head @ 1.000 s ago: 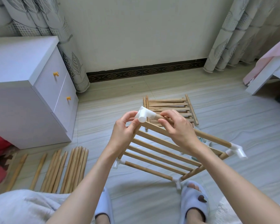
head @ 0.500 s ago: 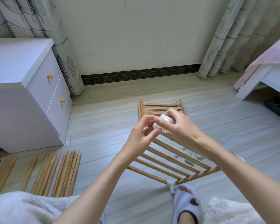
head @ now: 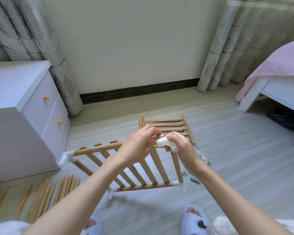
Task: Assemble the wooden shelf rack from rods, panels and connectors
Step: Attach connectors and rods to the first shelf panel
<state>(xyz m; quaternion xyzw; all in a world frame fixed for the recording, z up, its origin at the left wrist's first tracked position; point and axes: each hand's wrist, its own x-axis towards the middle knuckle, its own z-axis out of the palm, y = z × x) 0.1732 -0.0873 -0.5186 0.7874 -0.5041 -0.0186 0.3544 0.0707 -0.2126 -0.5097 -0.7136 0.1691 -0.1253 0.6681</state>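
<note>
Slatted wooden panel (head: 126, 168) held above the floor (head: 227, 167), right hand (head: 182, 150) fingers curled round white connector (head: 166, 144) at its corner, left hand (head: 137, 146) pinching the corner rod end, no readable writing

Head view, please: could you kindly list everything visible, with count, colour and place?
Slatted panel: one, light wood, held above the floor, centre.
Connector: one, white, at the panel's far corner, in the right hand.
Corner connectors: three more showing, white, on the panel's other corners.
Spare panels: stack, wood, on the floor beyond.
Loose rods: many, wood, floor at left.
Cabinet: one, white, left.
Curtains: pale, both sides.
Bed: white, pink cover, right.
Slippers: two, pale blue, bottom.
Left hand: grips the panel.
Right hand: grips the connector.
</note>
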